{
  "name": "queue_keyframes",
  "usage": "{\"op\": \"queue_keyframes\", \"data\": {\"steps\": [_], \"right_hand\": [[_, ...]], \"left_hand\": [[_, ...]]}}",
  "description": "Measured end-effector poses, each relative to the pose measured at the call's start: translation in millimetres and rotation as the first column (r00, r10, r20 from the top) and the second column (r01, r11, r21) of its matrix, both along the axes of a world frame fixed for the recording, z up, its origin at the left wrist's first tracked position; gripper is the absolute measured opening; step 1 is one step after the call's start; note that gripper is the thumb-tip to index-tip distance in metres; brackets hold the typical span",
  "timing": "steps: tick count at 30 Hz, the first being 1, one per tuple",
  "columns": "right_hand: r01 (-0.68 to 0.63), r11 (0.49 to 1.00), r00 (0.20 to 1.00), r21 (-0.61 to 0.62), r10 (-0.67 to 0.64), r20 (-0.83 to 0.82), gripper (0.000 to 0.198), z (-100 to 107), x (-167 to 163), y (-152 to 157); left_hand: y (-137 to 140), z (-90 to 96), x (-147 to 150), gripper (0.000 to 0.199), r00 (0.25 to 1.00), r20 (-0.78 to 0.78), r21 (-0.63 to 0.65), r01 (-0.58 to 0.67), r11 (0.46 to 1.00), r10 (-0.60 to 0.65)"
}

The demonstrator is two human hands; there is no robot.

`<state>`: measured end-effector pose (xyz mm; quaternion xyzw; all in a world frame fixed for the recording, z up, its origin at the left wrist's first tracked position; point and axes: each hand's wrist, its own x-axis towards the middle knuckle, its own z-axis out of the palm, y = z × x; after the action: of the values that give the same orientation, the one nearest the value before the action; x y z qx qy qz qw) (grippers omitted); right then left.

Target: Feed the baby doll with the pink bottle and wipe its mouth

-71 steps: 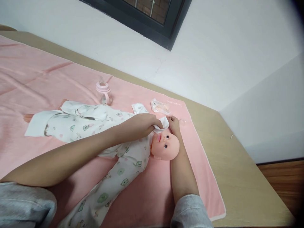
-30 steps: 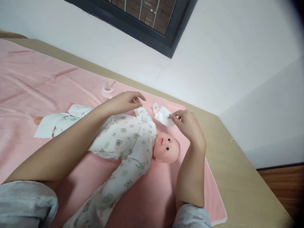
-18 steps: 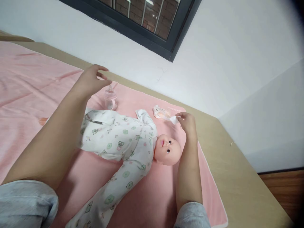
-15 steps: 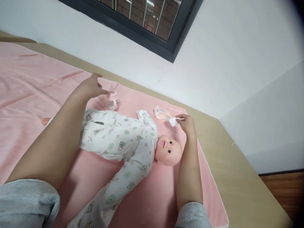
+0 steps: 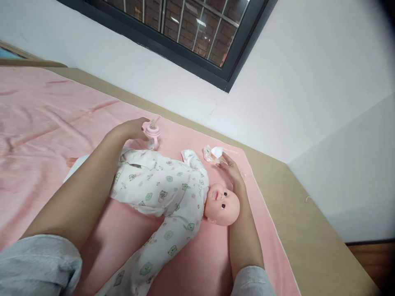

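A doll [image 5: 224,204] in white pajamas with a green animal print lies on its back on the pink blanket [image 5: 197,271]. Beyond its legs stands a clear baby bottle [image 5: 153,132] with a pink collar and handle. My left hand [image 5: 135,128] closes around the bottle's left side, some fingers hidden behind it. Past the doll's head, a small clear plastic packet [image 5: 208,154] lies with a white piece [image 5: 217,152] on top, possibly tissue. My right hand [image 5: 231,167] is beside the packet, fingers apart, fingertips near the white piece.
The blanket covers a light wooden surface [image 5: 277,176] that borders a white wall [image 5: 191,98]. A dark-framed window [image 5: 226,80] with bars behind the glass is above. A small pale hook-like bit [image 5: 307,199] shows near the right edge.
My left hand has come down and right onto the bottle. My right hand has moved left to the packet, and the white piece it pinched now rests on the packet. The view has shifted slightly.
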<state>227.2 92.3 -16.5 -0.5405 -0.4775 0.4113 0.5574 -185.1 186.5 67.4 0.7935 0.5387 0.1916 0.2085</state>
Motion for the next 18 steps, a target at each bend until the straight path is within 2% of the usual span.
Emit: {"op": "queue_keyframes", "data": {"steps": [3,6,10,12,14,16,18], "right_hand": [[0.023,1.000,1.000,-0.006,-0.023,-0.016,0.068,-8,7,3],[0.143,0.990,0.988,0.018,-0.144,0.048,0.057,-8,15,6],[0.306,0.945,0.935,0.114,-0.321,0.151,0.041,-8,23,7],[0.384,0.902,0.887,0.199,-0.419,0.191,0.036,-10,27,4],[0.478,0.823,0.781,0.306,-0.558,0.282,0.033,-11,32,-1],[0.557,0.726,0.607,0.403,-0.687,0.400,0.033,-11,36,-8],[0.630,0.645,0.426,0.433,-0.753,0.502,0.036,-13,38,-14]], "left_hand": [[-10,8.0,6,0.030,1.000,-0.007,-0.030,0.014,0.999,-0.014],[-8,5.0,8,0.029,1.000,-0.005,-0.061,0.028,0.998,-0.028],[3,-9.1,4,0.034,0.998,0.027,-0.080,0.065,0.995,-0.063],[10,-15.9,2,0.040,0.998,0.041,-0.074,0.048,0.996,-0.045],[18,-21.7,2,0.049,0.999,0.051,-0.061,0.005,0.998,-0.002],[25,-26.6,3,0.055,0.998,0.059,-0.042,-0.027,0.999,0.029],[30,-30.2,5,0.058,0.997,0.067,-0.027,-0.036,0.999,0.038]]}}
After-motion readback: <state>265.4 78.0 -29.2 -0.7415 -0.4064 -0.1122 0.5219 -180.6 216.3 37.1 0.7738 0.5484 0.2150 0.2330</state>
